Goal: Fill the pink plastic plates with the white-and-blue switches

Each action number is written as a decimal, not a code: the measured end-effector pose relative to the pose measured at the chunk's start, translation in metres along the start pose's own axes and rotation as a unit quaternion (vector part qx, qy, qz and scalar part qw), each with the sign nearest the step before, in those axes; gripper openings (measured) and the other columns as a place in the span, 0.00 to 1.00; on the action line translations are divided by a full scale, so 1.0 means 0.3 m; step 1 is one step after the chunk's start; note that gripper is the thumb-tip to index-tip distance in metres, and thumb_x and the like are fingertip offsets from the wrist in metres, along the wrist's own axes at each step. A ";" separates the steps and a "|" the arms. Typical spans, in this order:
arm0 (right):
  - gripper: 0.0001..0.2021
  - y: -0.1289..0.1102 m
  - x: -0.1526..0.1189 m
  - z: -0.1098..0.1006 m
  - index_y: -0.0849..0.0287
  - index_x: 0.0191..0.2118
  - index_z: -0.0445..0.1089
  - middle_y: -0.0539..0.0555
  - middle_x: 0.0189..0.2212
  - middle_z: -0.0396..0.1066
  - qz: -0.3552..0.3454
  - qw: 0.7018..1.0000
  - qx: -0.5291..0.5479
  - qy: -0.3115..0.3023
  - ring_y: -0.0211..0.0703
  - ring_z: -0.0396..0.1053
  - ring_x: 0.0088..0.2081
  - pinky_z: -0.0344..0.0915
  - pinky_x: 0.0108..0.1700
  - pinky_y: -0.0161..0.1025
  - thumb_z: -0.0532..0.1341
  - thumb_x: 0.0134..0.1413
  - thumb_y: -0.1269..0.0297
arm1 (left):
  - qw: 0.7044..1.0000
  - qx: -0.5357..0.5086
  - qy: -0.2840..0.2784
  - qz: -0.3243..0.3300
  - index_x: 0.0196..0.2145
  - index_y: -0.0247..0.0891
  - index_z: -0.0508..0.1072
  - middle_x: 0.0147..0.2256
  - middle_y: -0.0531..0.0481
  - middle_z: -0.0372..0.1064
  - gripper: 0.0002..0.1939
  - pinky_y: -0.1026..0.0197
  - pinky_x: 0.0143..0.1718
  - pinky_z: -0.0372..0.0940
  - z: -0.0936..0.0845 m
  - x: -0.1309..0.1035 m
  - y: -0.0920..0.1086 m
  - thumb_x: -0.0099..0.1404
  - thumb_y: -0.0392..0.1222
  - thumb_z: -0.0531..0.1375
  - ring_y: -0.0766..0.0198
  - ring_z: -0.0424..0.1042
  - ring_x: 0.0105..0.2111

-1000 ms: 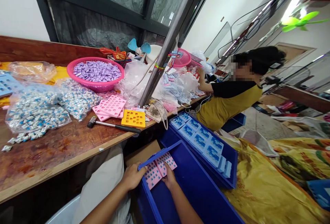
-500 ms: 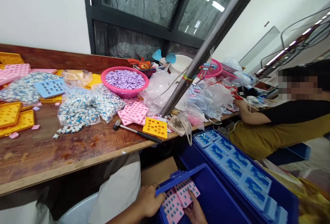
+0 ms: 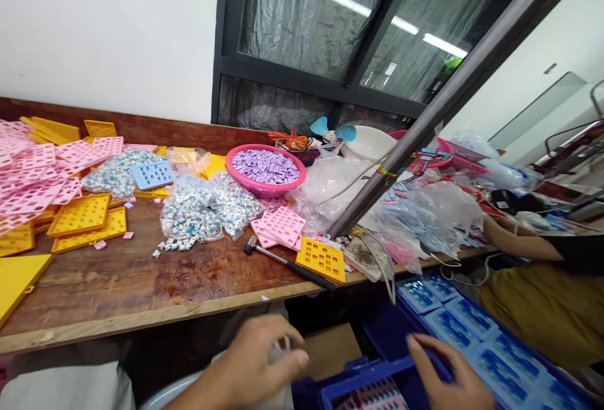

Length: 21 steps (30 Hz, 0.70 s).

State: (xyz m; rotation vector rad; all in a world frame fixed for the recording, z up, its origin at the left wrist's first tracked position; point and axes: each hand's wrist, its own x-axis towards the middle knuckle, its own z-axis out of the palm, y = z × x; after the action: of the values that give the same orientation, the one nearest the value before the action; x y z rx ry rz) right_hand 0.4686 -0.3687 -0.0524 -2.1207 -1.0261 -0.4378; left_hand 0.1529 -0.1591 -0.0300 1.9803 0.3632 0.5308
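We have both hands empty as far as blur lets us see: left hand (image 3: 255,360) is half curled, thumb apart from fingers, near the closer deep blue plastic bin (image 3: 368,367); right hand (image 3: 448,375) is also loosely curled with thumb and finger apart, at the bin's other side. Can't tell if it touches the rim. Pink plastic trays dotted with small dark teal pieces (image 3: 372,396) lie inside that bin, probably so the walls keep them together; cut off by frame, so no firm count. One more blue bin (image 3: 377,328) sits alongside with at least six light blue trays (image 3: 453,328), laid side by side, likely to keep their faces unpressed. On the brown wooden desk (image 3: 141,278): one black-handled metal hammer (image 3: 283,263) by the front edge, presumably for easy reach; one yellow holed plate (image 3: 321,259) touching it; at least two pink holed plates (image 3: 283,224) overlapping, likely to save space; one round pink basket (image 3: 264,191) containing purple pieces (image 3: 268,166), too many to count; three clear bags of white-and-blue pieces (image 3: 191,209), presumably bagged against scatter, though some spill out.
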 end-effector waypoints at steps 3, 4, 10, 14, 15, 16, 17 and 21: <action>0.12 -0.294 0.203 0.142 0.53 0.42 0.75 0.57 0.42 0.78 -0.198 0.970 0.021 -0.138 0.56 0.76 0.45 0.72 0.51 0.52 0.62 0.59 0.52 | 0.980 0.144 0.135 -0.021 0.41 0.41 0.76 0.38 0.48 0.75 0.13 0.60 0.42 0.63 -0.274 -0.024 -0.027 0.72 0.49 0.55 0.60 0.72 0.39; 0.13 -0.379 0.261 0.203 0.54 0.45 0.75 0.57 0.44 0.78 -0.251 0.954 0.008 -0.164 0.55 0.75 0.49 0.70 0.54 0.52 0.62 0.60 0.54 | 0.964 0.203 0.163 -0.045 0.41 0.41 0.76 0.38 0.47 0.75 0.14 0.59 0.42 0.63 -0.363 -0.035 -0.053 0.73 0.49 0.54 0.59 0.72 0.38; 0.27 -0.583 0.485 0.541 0.64 0.61 0.67 0.66 0.58 0.69 -0.360 0.886 -0.136 -0.258 0.57 0.68 0.58 0.64 0.60 0.52 0.58 0.53 0.70 | 0.865 0.442 0.158 -0.179 0.51 0.41 0.73 0.48 0.42 0.72 0.15 0.54 0.49 0.62 -0.724 -0.139 -0.237 0.66 0.41 0.61 0.49 0.71 0.48; 0.24 -0.522 0.587 0.617 0.63 0.61 0.68 0.65 0.57 0.71 -0.402 0.864 -0.142 -0.269 0.57 0.70 0.56 0.65 0.57 0.52 0.57 0.61 0.64 | 0.894 0.378 0.135 -0.199 0.51 0.42 0.73 0.47 0.43 0.71 0.14 0.55 0.51 0.62 -0.770 -0.180 -0.293 0.68 0.40 0.59 0.52 0.71 0.49; 0.22 -0.514 0.613 0.613 0.62 0.60 0.69 0.64 0.55 0.73 -0.409 0.865 -0.128 -0.262 0.56 0.72 0.54 0.67 0.56 0.51 0.55 0.63 0.62 | 0.903 0.355 0.140 -0.197 0.50 0.42 0.73 0.47 0.43 0.71 0.13 0.56 0.50 0.62 -0.769 -0.183 -0.299 0.69 0.39 0.58 0.53 0.71 0.49; 0.20 -0.515 0.636 0.602 0.62 0.58 0.71 0.63 0.53 0.76 -0.408 0.873 -0.120 -0.239 0.55 0.73 0.51 0.68 0.53 0.50 0.54 0.65 0.62 | 0.910 0.335 0.147 -0.195 0.49 0.42 0.74 0.47 0.43 0.71 0.12 0.57 0.50 0.62 -0.766 -0.185 -0.302 0.69 0.37 0.57 0.54 0.71 0.48; 0.19 -0.528 0.652 0.585 0.61 0.57 0.72 0.62 0.49 0.77 -0.403 0.885 -0.116 -0.200 0.55 0.75 0.48 0.68 0.50 0.50 0.53 0.67 0.62 | 0.914 0.320 0.154 -0.195 0.48 0.42 0.74 0.46 0.43 0.71 0.12 0.58 0.50 0.62 -0.763 -0.186 -0.302 0.68 0.36 0.57 0.54 0.72 0.48; 0.15 -0.697 0.595 0.488 0.60 0.50 0.76 0.61 0.44 0.77 -0.422 0.903 -0.071 -0.016 0.56 0.73 0.45 0.66 0.49 0.51 0.58 0.64 0.62 | 0.918 0.295 0.180 -0.193 0.42 0.40 0.73 0.43 0.45 0.73 0.09 0.58 0.49 0.62 -0.764 -0.197 -0.296 0.66 0.32 0.56 0.54 0.72 0.47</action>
State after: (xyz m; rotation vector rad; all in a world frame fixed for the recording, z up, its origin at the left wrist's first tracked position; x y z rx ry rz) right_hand 0.4151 -0.0785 0.0474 -1.6970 -1.9714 -0.9051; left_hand -0.0178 0.0275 -0.0319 2.2855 1.2411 0.5694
